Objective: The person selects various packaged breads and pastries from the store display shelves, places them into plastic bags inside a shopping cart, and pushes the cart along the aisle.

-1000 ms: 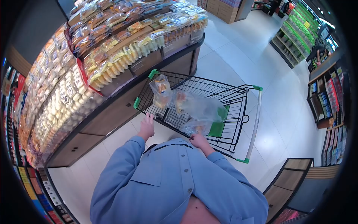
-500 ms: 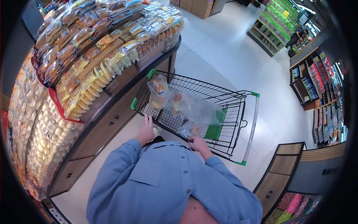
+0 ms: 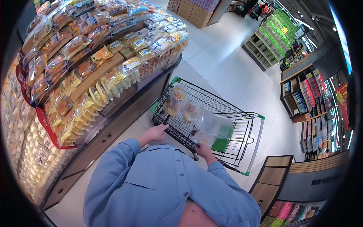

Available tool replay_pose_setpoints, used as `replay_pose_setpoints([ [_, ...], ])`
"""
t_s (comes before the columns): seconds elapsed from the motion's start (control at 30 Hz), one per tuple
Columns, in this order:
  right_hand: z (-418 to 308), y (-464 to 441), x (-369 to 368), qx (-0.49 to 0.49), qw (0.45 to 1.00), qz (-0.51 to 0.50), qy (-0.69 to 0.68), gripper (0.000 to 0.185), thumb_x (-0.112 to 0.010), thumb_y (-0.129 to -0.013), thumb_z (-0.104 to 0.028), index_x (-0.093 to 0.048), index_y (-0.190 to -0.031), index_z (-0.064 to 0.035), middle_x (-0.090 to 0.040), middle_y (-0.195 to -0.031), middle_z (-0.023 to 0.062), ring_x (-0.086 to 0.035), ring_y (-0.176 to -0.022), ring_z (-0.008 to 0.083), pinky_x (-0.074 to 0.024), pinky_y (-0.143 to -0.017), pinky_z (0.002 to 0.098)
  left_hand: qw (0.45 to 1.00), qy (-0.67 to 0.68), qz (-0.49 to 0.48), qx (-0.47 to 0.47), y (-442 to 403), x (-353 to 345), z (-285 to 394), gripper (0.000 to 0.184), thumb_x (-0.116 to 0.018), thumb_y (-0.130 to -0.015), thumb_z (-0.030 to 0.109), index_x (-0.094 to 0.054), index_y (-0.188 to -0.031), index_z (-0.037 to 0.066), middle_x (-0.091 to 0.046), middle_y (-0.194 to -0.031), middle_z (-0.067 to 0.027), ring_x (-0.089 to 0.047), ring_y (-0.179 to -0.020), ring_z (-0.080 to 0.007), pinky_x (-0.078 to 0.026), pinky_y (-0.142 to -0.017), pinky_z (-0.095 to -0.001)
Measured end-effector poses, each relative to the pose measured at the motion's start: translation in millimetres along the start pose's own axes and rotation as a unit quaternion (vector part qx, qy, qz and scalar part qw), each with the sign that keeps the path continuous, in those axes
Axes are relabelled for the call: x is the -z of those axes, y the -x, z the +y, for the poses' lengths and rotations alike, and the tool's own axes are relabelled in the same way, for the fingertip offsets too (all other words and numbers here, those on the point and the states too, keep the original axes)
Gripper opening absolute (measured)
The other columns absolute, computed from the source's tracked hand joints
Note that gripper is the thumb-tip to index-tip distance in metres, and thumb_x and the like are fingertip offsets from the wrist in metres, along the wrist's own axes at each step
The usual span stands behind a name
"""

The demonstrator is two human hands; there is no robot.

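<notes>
A black wire shopping cart (image 3: 242, 142) with green corners stands in front of me, its handle to the right. Inside it lie a clear bag with packaged food (image 3: 176, 101), another clear bag with reddish items (image 3: 192, 112), and a large translucent bag (image 3: 213, 125) near the green flap. My right hand (image 3: 205, 151) is closed round the cart's near top rim, beside a bag. My left hand (image 3: 157, 132) is by the cart's front near corner, fingers drawn together and pointing at the rim; whether it grips anything is too small to tell.
A tall display of packaged bread (image 3: 90, 56) fills the left, its dark edge close to the cart's front. Stacked cartons (image 3: 193, 14) stand at the back. A green shelf (image 3: 270, 38), product racks (image 3: 306, 94) and a wooden cabinet (image 3: 270, 176) are on the right. People are far off.
The bread display has shifted left and nearer in view. The cart's front has moved right and down. My left hand has gone from spread fingers to fingers together, further right.
</notes>
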State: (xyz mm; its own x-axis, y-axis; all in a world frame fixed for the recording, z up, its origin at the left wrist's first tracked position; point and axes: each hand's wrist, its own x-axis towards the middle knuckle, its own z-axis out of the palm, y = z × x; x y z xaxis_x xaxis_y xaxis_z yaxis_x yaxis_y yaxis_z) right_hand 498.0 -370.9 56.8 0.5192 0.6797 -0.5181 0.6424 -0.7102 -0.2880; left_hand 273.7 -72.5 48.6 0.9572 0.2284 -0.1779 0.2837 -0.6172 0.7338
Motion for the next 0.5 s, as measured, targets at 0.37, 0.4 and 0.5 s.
replay_pose_setpoints([
  [0.37, -66.1, -109.1, 44.8, 0.042, 0.997, 0.049, -0.035, 0.032, -0.052, -0.094, -0.032, -0.064, -0.112, -0.0088, -0.068, -0.102, 0.0208, -0.065, -0.096, 0.0396, -0.0508, -0.082, 0.0506, 0.936, 0.191, 0.295, 0.021, -92.1, 168.6, 26.9, 0.032, -0.056, -0.093, 0.011, -0.06, -0.124, 0.003, -0.071, -0.099, -0.0124, -0.068, -0.084, -0.0189, -0.054, -0.079, -0.0312],
  [0.4, -62.1, -118.4, 48.5, 0.074, 0.996, 0.055, -0.021, 0.03, -0.052, -0.094, -0.03, -0.064, -0.11, -0.008, -0.068, -0.101, 0.0208, -0.065, -0.095, 0.0393, -0.0509, -0.082, 0.0509, 0.929, 0.199, 0.313, 0.024, -100.4, 187.0, 26.1, 0.029, -0.057, -0.094, 0.011, -0.061, -0.122, 0.003, -0.071, -0.098, -0.0117, -0.068, -0.084, -0.0174, -0.054, -0.078, -0.0304],
  [0.5, -53.8, -141.5, 44.1, 0.112, 0.992, 0.059, -0.018, 0.026, -0.052, -0.095, -0.027, -0.064, -0.106, -0.0068, -0.068, -0.098, 0.0203, -0.065, -0.093, 0.0394, -0.0512, -0.08, 0.0509, 0.917, 0.182, 0.352, 0.044, -112.6, 237.8, 32.7, 0.021, -0.057, -0.094, 0.011, -0.063, -0.113, 0.002, -0.071, -0.094, -0.0099, -0.068, -0.085, -0.0149, -0.053, -0.076, -0.0285],
])
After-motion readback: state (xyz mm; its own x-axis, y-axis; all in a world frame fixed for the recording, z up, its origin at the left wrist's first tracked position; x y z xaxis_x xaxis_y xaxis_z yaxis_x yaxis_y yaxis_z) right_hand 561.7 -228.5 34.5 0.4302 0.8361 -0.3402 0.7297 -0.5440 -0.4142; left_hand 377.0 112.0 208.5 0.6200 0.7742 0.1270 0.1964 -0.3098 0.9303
